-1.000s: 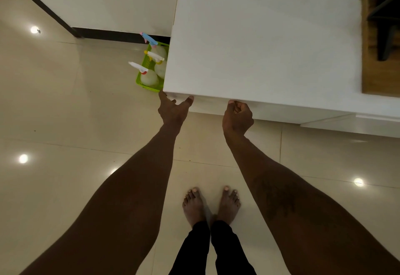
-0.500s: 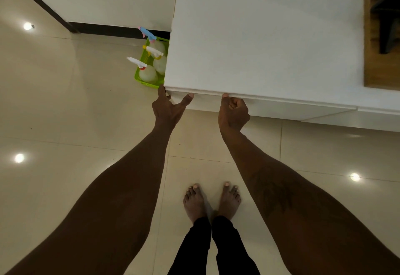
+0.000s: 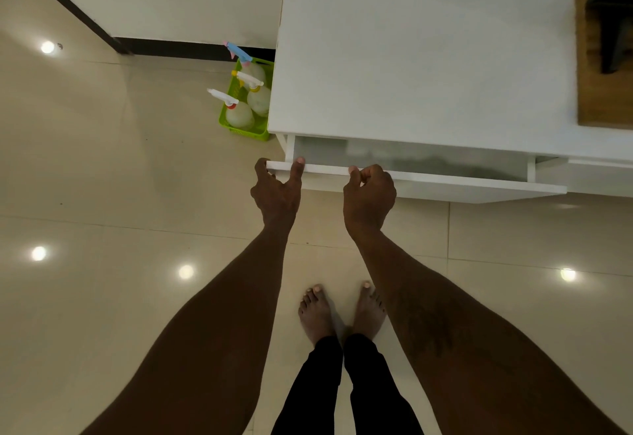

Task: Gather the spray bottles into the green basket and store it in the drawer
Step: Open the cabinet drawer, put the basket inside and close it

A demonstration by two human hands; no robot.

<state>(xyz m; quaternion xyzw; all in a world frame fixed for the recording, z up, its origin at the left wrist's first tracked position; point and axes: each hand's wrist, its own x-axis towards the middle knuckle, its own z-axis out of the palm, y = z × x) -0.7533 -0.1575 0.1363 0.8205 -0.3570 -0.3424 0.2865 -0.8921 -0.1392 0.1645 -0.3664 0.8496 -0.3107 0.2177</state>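
Partly open drawer (image 3: 445,185); left hand (image 3: 276,192) pinches its front corner, right hand (image 3: 368,195) curled gripping front edge; green basket (image 3: 242,130) with three spray bottles (image 3: 239,114) on floor (image 3: 102,177) beside cabinet (image 3: 411,57)

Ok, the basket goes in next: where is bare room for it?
The strip of drawer between cabinet top and drawer front is bare but narrow. The cabinet top is bare left of the wooden board. Crowded: left hand and right hand grip the drawer front's left end.
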